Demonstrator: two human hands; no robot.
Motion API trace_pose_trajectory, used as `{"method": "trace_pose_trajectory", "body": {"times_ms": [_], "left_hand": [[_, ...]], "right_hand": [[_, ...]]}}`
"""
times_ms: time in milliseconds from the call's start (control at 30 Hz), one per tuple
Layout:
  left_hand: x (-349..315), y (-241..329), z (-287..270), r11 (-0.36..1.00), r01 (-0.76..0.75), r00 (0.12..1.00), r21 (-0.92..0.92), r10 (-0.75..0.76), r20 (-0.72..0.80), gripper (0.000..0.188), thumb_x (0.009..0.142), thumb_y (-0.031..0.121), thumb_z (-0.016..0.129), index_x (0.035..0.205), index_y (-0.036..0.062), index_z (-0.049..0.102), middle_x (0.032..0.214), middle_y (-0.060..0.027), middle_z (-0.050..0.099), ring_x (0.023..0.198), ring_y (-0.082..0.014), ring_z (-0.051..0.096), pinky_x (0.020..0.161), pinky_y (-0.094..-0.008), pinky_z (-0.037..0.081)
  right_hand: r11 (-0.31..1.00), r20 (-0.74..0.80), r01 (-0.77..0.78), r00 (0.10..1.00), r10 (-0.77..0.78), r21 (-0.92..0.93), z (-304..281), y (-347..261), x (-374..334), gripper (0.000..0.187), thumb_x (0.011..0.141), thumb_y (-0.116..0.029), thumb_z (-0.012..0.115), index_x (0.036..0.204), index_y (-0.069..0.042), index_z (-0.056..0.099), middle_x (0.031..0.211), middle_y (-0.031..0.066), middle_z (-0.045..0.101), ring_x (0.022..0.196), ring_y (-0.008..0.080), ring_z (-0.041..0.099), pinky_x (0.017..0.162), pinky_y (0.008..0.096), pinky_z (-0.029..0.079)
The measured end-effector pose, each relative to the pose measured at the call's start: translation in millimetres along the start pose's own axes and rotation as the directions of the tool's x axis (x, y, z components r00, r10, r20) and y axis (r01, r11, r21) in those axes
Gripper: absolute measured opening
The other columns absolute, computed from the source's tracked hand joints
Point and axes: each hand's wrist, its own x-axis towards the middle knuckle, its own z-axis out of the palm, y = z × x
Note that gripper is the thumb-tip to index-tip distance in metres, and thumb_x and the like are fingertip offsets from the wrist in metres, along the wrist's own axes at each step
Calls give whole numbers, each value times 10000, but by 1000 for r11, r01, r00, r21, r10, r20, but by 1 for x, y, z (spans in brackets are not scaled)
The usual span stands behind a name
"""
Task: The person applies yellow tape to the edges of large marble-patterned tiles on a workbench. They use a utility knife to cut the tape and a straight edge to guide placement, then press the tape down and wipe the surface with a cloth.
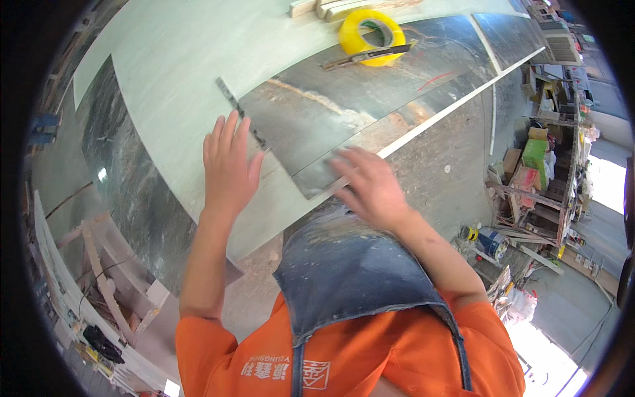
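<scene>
My left hand (pixel 229 162) is palm down with its fingers stretched, beside a thin dark strip (pixel 230 96) that lies along the left end of a dark stone-patterned slab (pixel 291 132). Its fingertips touch or hover just at the strip; I cannot tell which. Over the slab's near edge, my right hand (pixel 374 185) has its fingers apart and is slightly smeared by motion. No object shows in it. A fine straight line divides a narrow band (pixel 390 129) from the rest of the slab. A utility knife (pixel 367 57) leans across a yellow tape roll (pixel 348 33) on the slab.
A pale board (pixel 165 99) lies under the slab, with wooden strips (pixel 347 9) at its far side. Another dark slab (pixel 119 165) stretches along the left. Cluttered shelving (pixel 539 192) stands at the right, near a blue bucket (pixel 491 243). A wooden frame (pixel 106 281) is at lower left.
</scene>
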Motion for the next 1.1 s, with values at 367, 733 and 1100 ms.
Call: {"method": "trace_pose_trajectory", "body": {"times_ms": [367, 733, 1100], "left_hand": [[-11, 91, 18, 982, 171, 985, -79, -170, 16, 692, 880, 131, 706, 1509, 11, 443, 1591, -208, 420, 1495, -423, 346, 1232, -546, 247], [51, 221, 57, 834, 551, 834, -16, -551, 3, 671, 925, 106, 700, 1532, 15, 430, 1579, -233, 435, 1478, -408, 387, 1233, -474, 287], [129, 274, 57, 807, 580, 815, 115, -569, -111, 671, 883, 86, 743, 1493, 20, 472, 1531, -240, 484, 1414, -413, 458, 1188, -461, 365]], "right_hand": [[947, 188, 273, 952, -241, -172, -1, 124, 31, 1010, 919, -711, 523, 1594, 14, 326, 1687, 193, 265, 1590, 342, 175, 1280, 566, 101], [841, -132, -283, 959, 250, -461, -170, 491, 23, 1005, 977, -735, 404, 1614, 27, 245, 1699, 206, 228, 1595, 346, 162, 1266, 585, 153], [939, -408, -328, 875, 259, -106, -224, 567, -8, 768, 987, -343, 676, 1555, 57, 351, 1629, 274, 341, 1532, 421, 295, 1239, 497, 259]]}}
